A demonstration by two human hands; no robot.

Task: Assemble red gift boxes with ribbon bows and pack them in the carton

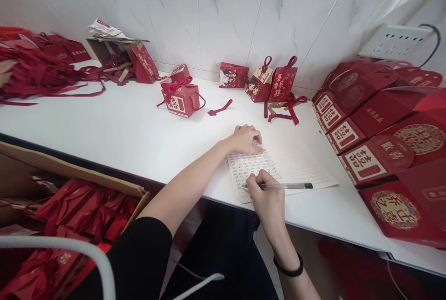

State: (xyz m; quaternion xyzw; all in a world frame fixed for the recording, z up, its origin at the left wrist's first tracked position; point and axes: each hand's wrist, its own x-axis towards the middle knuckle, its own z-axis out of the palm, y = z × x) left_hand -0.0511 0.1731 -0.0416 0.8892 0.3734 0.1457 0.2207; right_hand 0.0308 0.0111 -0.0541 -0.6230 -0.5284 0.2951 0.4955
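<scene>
My right hand (267, 193) grips a pen (292, 185) with a clear barrel and dark end, its tip low on the left part of a lined sheet (303, 160). Rows of small handwriting fill that left part; the right part shows only ruled lines. At the sheet's upper edge rests my left hand (245, 138), its fingers curled in. A small pale thing shows by its fingertips, too small to name. Beyond my hands stands a red gift box (181, 99) with a bow, and a dark red ribbon strip (220, 107) lies beside it.
Red boxes (379, 151) are stacked along the right, below a power strip (395, 40). More small boxes (259, 81) stand by the wall. Ribbons (42, 70) are heaped at far left, with a person's hand (6, 72) there. A carton (141, 195) of red boxes sits below the table edge.
</scene>
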